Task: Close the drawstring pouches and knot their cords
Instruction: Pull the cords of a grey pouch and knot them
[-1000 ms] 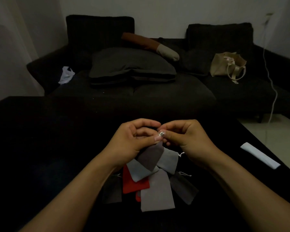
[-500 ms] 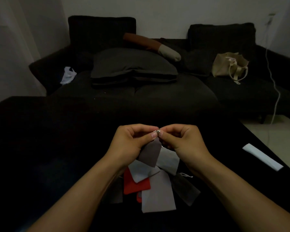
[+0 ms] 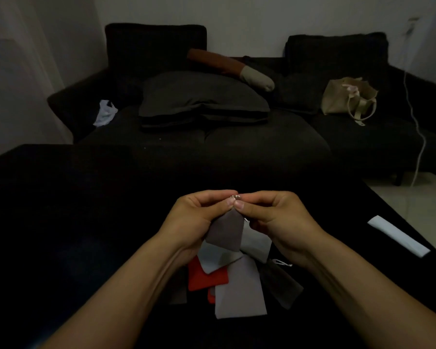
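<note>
Hands [image 3: 199, 217] lower, nearer pouch pile [image 3: 239, 285].

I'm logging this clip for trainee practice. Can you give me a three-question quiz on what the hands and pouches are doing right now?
1. True or false: both hands pinch the top of the brown pouch.
2. Which pouch colour appears once in the pile: A) grey B) red C) green?
3. What lies on the table's right edge?

Key: 1 true: left hand and right hand meet there. 2 B, the red pouch. 3 A white strip.
</note>
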Demonstrator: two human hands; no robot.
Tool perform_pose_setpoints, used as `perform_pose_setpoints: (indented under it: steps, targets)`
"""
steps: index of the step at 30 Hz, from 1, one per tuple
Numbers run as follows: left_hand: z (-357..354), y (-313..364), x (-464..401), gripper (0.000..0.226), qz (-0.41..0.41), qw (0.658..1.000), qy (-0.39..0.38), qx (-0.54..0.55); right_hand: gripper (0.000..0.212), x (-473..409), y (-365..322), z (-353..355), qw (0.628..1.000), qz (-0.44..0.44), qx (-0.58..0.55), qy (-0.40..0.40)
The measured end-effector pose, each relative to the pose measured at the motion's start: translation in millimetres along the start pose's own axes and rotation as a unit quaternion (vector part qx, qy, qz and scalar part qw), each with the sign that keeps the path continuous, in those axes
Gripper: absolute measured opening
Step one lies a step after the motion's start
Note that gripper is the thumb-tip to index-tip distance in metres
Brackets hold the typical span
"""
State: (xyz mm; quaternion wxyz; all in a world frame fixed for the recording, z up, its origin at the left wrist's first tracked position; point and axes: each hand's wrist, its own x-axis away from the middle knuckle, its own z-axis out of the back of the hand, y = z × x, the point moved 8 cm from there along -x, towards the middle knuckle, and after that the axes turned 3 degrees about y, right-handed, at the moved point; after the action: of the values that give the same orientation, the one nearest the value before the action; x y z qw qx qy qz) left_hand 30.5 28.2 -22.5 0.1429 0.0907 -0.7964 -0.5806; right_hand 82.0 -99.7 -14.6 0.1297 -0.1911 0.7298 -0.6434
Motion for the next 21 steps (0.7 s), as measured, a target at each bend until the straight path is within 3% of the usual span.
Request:
perform_pose_setpoints:
  steps: [10, 21]
  targets:
    - [0, 4, 0, 0.014, -0.011, 0.999, -0.021, -0.048, 0.017, -1, 13, -3, 0.994, -0.095, -0.021, -0.040]
    - [6, 15, -4, 0.014, -0.100, 0.982, -0.017, -0.159, 0.026, 3, -1, -11, 0.989, 0.026, 0.145, -0.032]
